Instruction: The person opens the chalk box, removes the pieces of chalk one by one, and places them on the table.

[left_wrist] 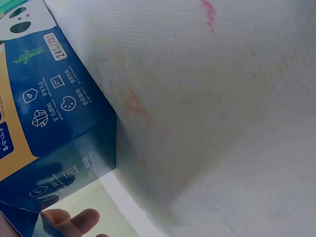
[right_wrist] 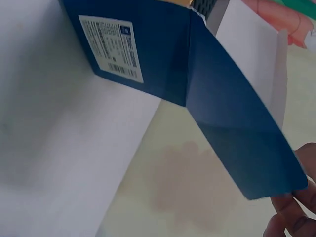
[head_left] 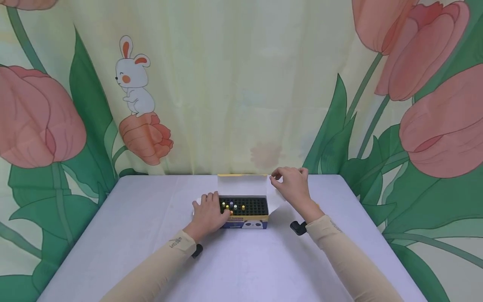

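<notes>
A blue and yellow cardboard box (head_left: 241,222) with a panda face on its front stands on the table, its lid (head_left: 242,184) raised at the back. Inside is a black holder (head_left: 256,205) with rows of round holes; several coloured sticks (head_left: 235,207) stand in its left part. My left hand (head_left: 209,213) grips the box's left end, thumb over the front rim. At the other end, my right hand (head_left: 293,184) pinches the tip of the blue side flap (right_wrist: 242,133), which angles outward from the box. The left wrist view shows fingertips (left_wrist: 85,220) behind the box's end.
A white cloth with faint coloured smudges covers the table (head_left: 241,268). Behind it hangs a curtain (head_left: 234,92) printed with tulips and a rabbit. A white barcode label (right_wrist: 112,49) is stuck on the box's right end.
</notes>
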`<state>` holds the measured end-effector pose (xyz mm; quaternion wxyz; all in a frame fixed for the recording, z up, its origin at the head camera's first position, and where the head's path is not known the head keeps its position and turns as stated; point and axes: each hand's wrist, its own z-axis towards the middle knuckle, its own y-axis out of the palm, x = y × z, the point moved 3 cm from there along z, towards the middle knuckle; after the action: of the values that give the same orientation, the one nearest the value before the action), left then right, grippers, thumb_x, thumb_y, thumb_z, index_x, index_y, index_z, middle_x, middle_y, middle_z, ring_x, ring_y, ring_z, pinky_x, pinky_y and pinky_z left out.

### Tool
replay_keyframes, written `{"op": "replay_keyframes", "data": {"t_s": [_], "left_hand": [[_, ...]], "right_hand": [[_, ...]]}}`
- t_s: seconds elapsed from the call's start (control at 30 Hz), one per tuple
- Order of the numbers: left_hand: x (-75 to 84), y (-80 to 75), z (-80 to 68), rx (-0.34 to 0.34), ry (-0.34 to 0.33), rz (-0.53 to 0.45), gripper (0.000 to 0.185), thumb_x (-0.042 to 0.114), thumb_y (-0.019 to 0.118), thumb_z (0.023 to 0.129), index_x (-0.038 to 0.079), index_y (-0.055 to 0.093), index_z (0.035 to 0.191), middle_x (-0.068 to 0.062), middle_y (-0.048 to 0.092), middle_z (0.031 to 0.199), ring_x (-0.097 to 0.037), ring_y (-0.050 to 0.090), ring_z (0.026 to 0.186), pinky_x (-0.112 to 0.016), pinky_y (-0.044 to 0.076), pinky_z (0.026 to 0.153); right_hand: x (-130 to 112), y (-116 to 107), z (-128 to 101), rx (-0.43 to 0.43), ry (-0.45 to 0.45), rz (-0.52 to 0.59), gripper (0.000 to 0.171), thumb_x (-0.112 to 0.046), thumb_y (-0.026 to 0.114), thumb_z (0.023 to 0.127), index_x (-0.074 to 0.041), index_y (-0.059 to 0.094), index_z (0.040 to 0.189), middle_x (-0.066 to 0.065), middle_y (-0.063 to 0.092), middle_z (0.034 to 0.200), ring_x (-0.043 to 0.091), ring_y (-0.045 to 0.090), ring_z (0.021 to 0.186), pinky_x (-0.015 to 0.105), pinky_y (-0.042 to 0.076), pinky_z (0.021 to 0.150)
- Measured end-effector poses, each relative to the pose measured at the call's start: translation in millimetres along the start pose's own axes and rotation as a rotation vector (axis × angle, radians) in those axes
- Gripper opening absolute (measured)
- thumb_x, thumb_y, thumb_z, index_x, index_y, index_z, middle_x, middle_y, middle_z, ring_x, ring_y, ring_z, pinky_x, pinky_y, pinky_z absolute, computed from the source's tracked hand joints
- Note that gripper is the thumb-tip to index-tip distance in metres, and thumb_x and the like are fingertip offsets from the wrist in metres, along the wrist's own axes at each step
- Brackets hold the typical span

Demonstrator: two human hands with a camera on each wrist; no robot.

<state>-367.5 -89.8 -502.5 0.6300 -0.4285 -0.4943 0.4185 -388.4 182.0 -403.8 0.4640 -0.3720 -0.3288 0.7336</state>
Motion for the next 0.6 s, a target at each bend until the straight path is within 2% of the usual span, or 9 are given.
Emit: {"op": "replay_keyframes", "data": {"t_s": [0.13,0.27,0.4,0.5,0.6], "left_hand": [[-0.1,1.1,2.1,0.022,0.001,-0.008,0.082,0.051,0.053,0.085,-0.006,0.046,0.144,-0.024,0.059,0.128,-0.041,0.051,0.121,-0.071,0.036,0.097],[0.2,1.1,2.3,0.017,0.003,-0.005,0.084,0.051,0.052,0.085,-0.007,0.045,0.146,-0.024,0.059,0.129,-0.042,0.051,0.123,-0.071,0.036,0.097],[-0.6,0.5,0.7,0.013,-0.005,-0.003,0.084,0.051,0.052,0.085,-0.007,0.045,0.146,-0.025,0.058,0.133,-0.042,0.05,0.125,-0.071,0.036,0.097],[-0.9,1.0,0.6,0.009,-0.002,-0.001,0.083,0.051,0.052,0.086,-0.006,0.045,0.146,-0.025,0.058,0.132,-0.042,0.05,0.125,-0.071,0.036,0.097],[-1.2,1.7,0.9,0.007,0.004,-0.003,0.084,0.051,0.051,0.086,-0.007,0.045,0.146,-0.025,0.058,0.131,-0.043,0.05,0.125,-0.072,0.036,0.098]], "right_hand": [[-7.0,3.2,0.9,-0.021,-0.033,-0.012,0.01,-0.027,0.073,0.094,-0.019,0.078,0.096,-0.002,0.076,0.087,0.024,0.068,0.086,0.058,0.034,0.099],[-11.0,8.4,-1.6,-0.058,-0.075,-0.007,0.009,-0.025,0.074,0.093,-0.018,0.079,0.096,-0.003,0.075,0.086,0.022,0.069,0.083,0.055,0.041,0.095],[-14.3,14.7,-4.9,-0.12,-0.104,0.008,0.009,-0.026,0.074,0.093,-0.018,0.078,0.096,-0.003,0.075,0.088,0.02,0.069,0.081,0.043,0.052,0.08],[-17.2,16.4,-7.2,-0.156,-0.1,0.008,0.009,-0.026,0.074,0.093,-0.018,0.077,0.096,-0.003,0.074,0.089,0.018,0.068,0.078,0.038,0.053,0.072],[-21.5,17.0,-8.7,-0.181,-0.105,-0.025,0.01,-0.026,0.075,0.092,-0.017,0.077,0.096,-0.004,0.073,0.088,0.017,0.067,0.076,0.039,0.053,0.075]]}}
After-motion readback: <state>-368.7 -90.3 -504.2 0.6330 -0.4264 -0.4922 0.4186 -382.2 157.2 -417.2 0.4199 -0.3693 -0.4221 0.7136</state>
